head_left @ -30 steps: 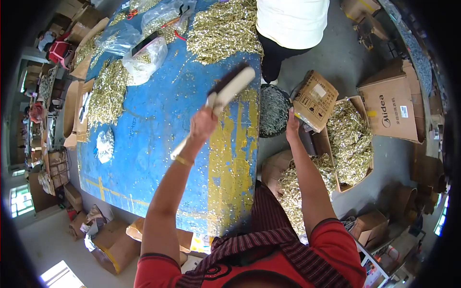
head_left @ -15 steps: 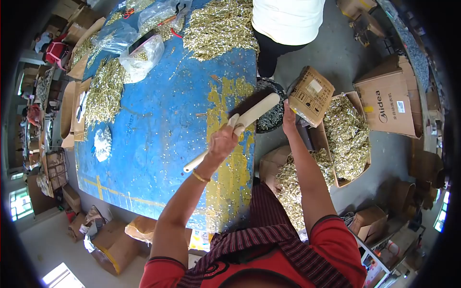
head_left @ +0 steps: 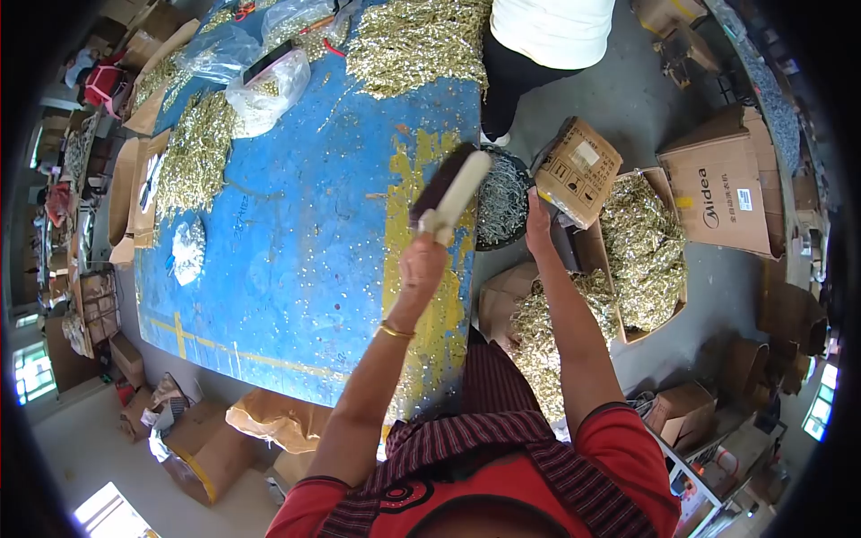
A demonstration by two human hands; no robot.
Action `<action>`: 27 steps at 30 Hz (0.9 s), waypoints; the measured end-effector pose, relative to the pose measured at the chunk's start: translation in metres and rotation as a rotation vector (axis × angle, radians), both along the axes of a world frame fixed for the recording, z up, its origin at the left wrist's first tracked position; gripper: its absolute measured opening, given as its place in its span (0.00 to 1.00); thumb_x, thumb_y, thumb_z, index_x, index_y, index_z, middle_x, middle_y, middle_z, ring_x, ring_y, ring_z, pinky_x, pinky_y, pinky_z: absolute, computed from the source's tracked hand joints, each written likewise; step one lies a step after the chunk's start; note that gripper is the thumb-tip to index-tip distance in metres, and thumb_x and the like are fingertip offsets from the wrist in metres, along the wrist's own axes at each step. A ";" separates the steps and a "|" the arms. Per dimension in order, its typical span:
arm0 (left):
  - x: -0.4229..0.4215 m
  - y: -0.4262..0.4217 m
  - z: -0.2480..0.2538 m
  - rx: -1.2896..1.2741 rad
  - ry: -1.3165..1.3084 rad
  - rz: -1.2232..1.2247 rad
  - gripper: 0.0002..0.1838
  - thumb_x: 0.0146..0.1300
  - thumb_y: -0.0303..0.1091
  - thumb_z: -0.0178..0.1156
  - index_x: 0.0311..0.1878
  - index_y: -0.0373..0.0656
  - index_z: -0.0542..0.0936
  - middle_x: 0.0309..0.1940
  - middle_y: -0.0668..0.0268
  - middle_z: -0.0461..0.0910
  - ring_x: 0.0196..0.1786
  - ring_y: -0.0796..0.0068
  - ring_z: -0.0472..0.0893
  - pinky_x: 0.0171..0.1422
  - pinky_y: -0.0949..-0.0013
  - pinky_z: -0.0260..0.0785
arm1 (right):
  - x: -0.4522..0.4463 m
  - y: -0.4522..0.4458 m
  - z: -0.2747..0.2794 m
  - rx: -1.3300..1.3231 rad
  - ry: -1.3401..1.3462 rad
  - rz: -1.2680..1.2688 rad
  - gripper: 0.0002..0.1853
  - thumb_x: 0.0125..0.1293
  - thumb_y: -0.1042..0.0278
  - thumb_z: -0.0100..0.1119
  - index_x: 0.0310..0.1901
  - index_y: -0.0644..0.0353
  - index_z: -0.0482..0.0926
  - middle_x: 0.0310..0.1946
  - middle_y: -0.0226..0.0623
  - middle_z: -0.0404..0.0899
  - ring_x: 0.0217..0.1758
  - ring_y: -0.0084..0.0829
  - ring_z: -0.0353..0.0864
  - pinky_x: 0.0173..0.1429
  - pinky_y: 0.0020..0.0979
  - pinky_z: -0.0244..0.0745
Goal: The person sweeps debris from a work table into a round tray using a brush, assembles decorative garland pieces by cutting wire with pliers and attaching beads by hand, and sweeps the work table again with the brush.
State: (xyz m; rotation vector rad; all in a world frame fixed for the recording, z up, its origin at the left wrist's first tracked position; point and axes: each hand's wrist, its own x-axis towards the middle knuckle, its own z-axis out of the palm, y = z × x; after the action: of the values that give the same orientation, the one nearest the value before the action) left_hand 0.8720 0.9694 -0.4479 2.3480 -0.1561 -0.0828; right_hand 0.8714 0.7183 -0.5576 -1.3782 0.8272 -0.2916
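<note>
My left hand [head_left: 422, 261] is wrapped around the pale handle of a bench brush [head_left: 463, 190]. Its dark bristles face left, over the yellow-taped strip along the right side of the blue table [head_left: 296, 233]. Just past that edge is a round black bin [head_left: 505, 244] holding silvery tinsel scraps [head_left: 502, 199]. At the bin's right rim, my right hand [head_left: 538, 222] grips it with the thumb side showing; its other fingers are hidden. Small glittering bits are scattered over the tabletop.
Gold tinsel bundles [head_left: 417, 45] lie at the table's far end, near plastic bags [head_left: 269, 94] and a phone [head_left: 268, 61]. A person in a white top [head_left: 552, 31] stands beyond the bin. Cartons of gold tinsel [head_left: 641, 255] and a small box [head_left: 578, 170] stand right.
The brush has swung left from above the bin to the table's edge and now points more steeply away from me. My right hand has stayed at the bin's rim.
</note>
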 end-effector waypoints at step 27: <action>-0.124 0.008 0.023 0.021 -0.189 -0.095 0.26 0.57 0.34 0.57 0.61 0.50 0.68 0.28 0.55 0.80 0.20 0.61 0.77 0.20 0.63 0.69 | -0.092 0.002 -0.006 0.335 0.008 0.070 0.26 0.66 0.47 0.49 0.45 0.68 0.77 0.41 0.33 0.76 0.43 0.24 0.68 0.52 0.25 0.63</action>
State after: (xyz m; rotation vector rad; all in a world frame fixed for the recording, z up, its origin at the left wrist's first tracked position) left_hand 0.7483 0.9773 -0.4250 2.3672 -0.3612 0.0917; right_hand 0.7799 0.7203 -0.5634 -1.0917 0.7921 -0.0870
